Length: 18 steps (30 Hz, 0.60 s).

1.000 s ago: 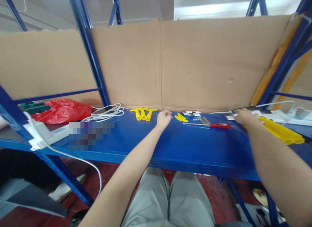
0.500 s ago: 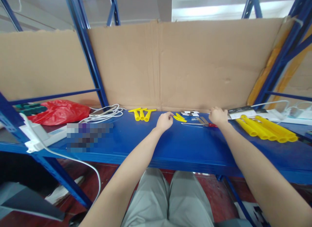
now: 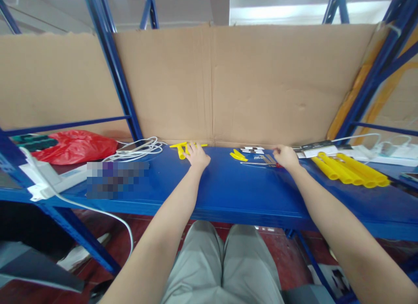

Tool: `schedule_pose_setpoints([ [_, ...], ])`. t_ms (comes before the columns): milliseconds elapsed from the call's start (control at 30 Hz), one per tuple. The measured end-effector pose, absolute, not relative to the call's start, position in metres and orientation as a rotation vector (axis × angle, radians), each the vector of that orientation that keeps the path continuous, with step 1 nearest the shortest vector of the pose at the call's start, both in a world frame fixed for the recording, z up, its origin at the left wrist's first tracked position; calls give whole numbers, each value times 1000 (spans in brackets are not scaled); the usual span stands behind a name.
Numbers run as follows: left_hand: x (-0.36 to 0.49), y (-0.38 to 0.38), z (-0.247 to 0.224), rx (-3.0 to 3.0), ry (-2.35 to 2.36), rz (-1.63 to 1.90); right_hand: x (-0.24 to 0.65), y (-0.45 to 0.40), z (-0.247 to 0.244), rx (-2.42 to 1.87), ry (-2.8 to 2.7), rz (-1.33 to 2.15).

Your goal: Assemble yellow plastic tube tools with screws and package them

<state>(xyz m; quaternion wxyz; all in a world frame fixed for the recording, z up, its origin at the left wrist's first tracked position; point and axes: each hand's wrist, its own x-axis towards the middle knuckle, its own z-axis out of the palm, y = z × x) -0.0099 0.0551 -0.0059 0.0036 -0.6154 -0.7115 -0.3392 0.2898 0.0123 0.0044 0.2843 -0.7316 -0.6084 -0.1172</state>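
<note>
My left hand (image 3: 198,157) is over the yellow T-shaped plastic pieces (image 3: 181,152) near the back of the blue shelf, its fingers spread on or just above them. It hides part of the group. My right hand (image 3: 286,157) rests with curled fingers beside the red-handled screwdriver (image 3: 257,163); whether anything is between those fingers cannot be seen. Between my hands lie small curved yellow pieces (image 3: 238,155) and a few white-and-black strips (image 3: 252,150). Tiny metal parts sit near the screwdriver, too small to name.
Several yellow tubes (image 3: 351,171) lie at the right beside a black-and-white box (image 3: 316,149). At the left are a coiled white cable (image 3: 140,150), a red plastic bag (image 3: 78,146) and a white power strip (image 3: 73,178). A cardboard panel (image 3: 261,86) stands along the back.
My left hand has moved left from beside the curved yellow pieces to the T-shaped pieces, and its fingers have spread. The right hand has shifted slightly left.
</note>
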Motion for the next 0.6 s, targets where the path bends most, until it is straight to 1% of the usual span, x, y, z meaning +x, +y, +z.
schedule_pose_setpoints([
  [133, -18, 64, -13, -1940, -2512, -869, 296, 18, 0, -1889, -1606, -323],
  [200, -19, 65, -15, -1975, -2526, -825, 298, 20, -2, -1874, -1600, -323],
  [300, -20, 66, -15, -1973, -2486, -850, 299, 22, -2, -1856, -1604, -314],
  [433, -22, 69, -15, -1934, -2445, -970, 298, 23, -2, -1847, -1609, -290],
  [600, -25, 71, -16, -1838, -2300, -1321, 299, 24, -3, -1817, -1626, -295],
])
